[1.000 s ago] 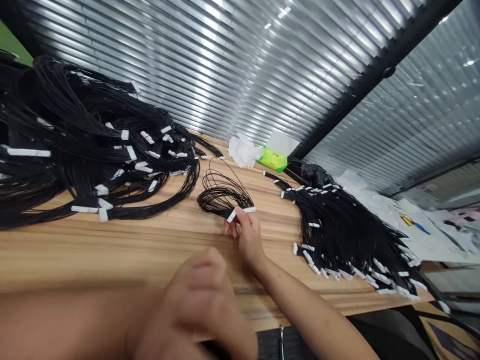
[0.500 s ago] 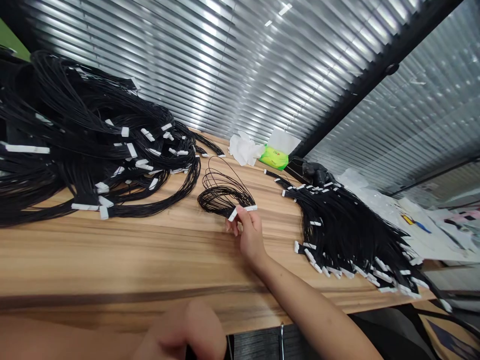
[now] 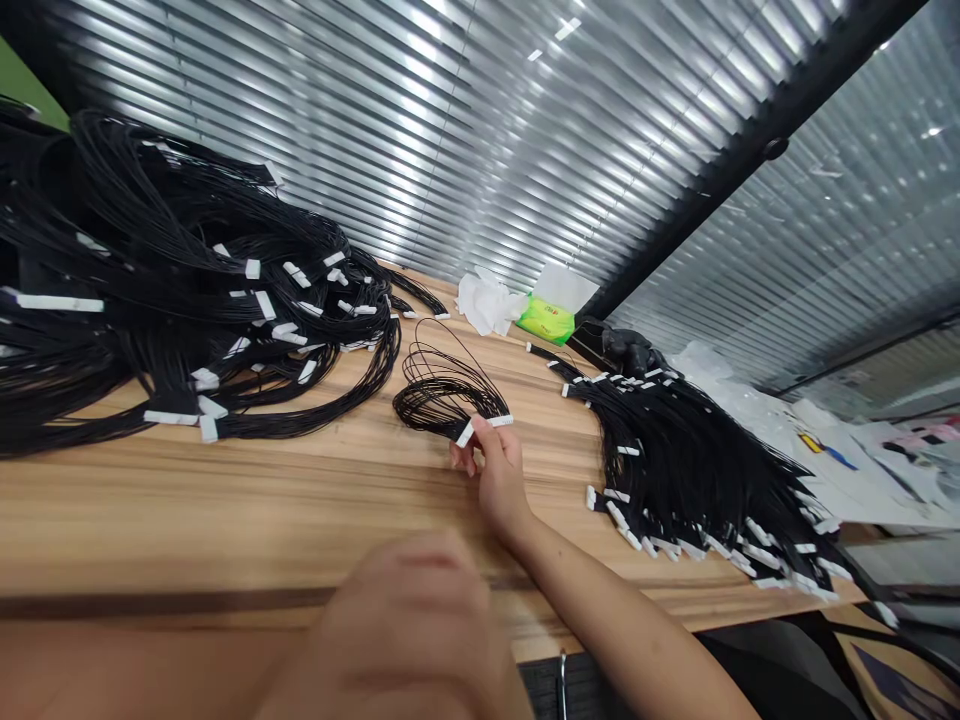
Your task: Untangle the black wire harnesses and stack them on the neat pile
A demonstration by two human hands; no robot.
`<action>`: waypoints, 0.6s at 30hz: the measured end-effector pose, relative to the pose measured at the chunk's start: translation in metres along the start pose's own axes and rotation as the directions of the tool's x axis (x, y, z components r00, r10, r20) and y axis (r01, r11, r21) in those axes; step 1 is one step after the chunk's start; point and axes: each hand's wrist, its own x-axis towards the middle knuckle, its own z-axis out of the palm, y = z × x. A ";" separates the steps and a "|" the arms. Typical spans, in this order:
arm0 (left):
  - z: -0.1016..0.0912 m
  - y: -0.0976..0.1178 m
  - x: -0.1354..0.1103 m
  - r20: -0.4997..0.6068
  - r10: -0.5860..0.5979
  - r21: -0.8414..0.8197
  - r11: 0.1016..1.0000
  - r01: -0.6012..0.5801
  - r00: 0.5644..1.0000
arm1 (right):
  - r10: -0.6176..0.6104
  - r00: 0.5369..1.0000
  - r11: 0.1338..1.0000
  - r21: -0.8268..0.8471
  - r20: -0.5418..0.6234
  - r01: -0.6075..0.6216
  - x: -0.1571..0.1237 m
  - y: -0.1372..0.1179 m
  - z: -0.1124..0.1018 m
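A looped black wire harness [image 3: 439,393] with white connectors at its ends is pinched by my right hand [image 3: 501,478], thumb and fingers closed at the connectors. Its thin wires fan out in a loop over the wooden table. My left hand [image 3: 409,630] looms large and blurred in the near foreground, short of the harness. Motion smears its fingers, so I cannot make out how they are held or whether anything is in them.
A big heap of black wire harnesses [image 3: 187,270] covers the table's left side. Another pile of harnesses [image 3: 697,470] lies to the right. Farther back are crumpled white tissue [image 3: 486,303] and a green tissue pack [image 3: 546,320]. Metal blinds [image 3: 360,130] rise behind the table [image 3: 225,520].
My left hand has risen from the bottom edge and moved forward and right, toward the harness. My right hand keeps its grip in nearly the same spot.
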 end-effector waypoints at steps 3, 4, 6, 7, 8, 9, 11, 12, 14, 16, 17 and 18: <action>-0.016 -0.045 0.028 -0.068 0.037 -0.029 0.999 -0.039 0.997 | 0.008 0.999 1.000 0.028 -0.034 -0.007 -0.001 0.000 0.000; -0.019 -0.062 0.035 -0.148 0.027 -0.010 1.000 -0.028 0.989 | 0.000 0.999 0.999 0.033 -0.038 0.002 -0.002 0.000 0.000; -0.021 -0.092 0.043 -0.204 0.000 0.072 0.997 0.015 0.979 | -0.026 0.999 0.999 0.031 -0.034 0.027 -0.002 0.000 0.000; -0.021 -0.103 0.044 -0.190 -0.013 0.111 0.993 0.035 0.982 | -0.039 0.999 0.999 0.026 -0.029 0.040 -0.003 0.000 0.000; -0.019 -0.111 0.044 -0.186 -0.013 0.146 0.988 0.041 0.983 | -0.053 0.998 0.998 0.022 -0.024 0.054 -0.003 -0.001 0.000; -0.018 -0.116 0.042 -0.180 -0.010 0.178 0.983 0.042 0.984 | -0.065 0.998 0.998 0.018 -0.017 0.066 -0.003 -0.001 -0.001; -0.015 -0.119 0.039 -0.171 -0.009 0.223 0.974 0.047 0.985 | -0.077 0.997 0.997 0.008 -0.006 0.077 -0.003 -0.001 -0.002; -0.015 -0.119 0.038 -0.166 -0.013 0.238 0.970 0.053 0.986 | -0.076 0.997 0.997 0.000 -0.006 0.076 -0.003 0.000 -0.002; -0.015 -0.118 0.037 -0.151 -0.028 0.259 0.964 0.066 0.988 | -0.070 0.997 0.997 -0.018 -0.017 0.070 -0.002 0.001 -0.003; -0.016 -0.118 0.038 -0.150 -0.028 0.273 0.959 0.069 0.988 | -0.081 0.996 0.996 -0.031 -0.033 0.080 -0.002 0.003 -0.005; -0.017 -0.119 0.039 -0.157 -0.028 0.277 0.958 0.072 0.987 | -0.094 0.995 0.995 -0.036 -0.036 0.093 -0.001 0.003 -0.005; -0.018 -0.120 0.040 -0.169 -0.030 0.276 0.958 0.077 0.985 | -0.110 0.993 0.993 -0.041 -0.038 0.108 -0.001 0.004 -0.006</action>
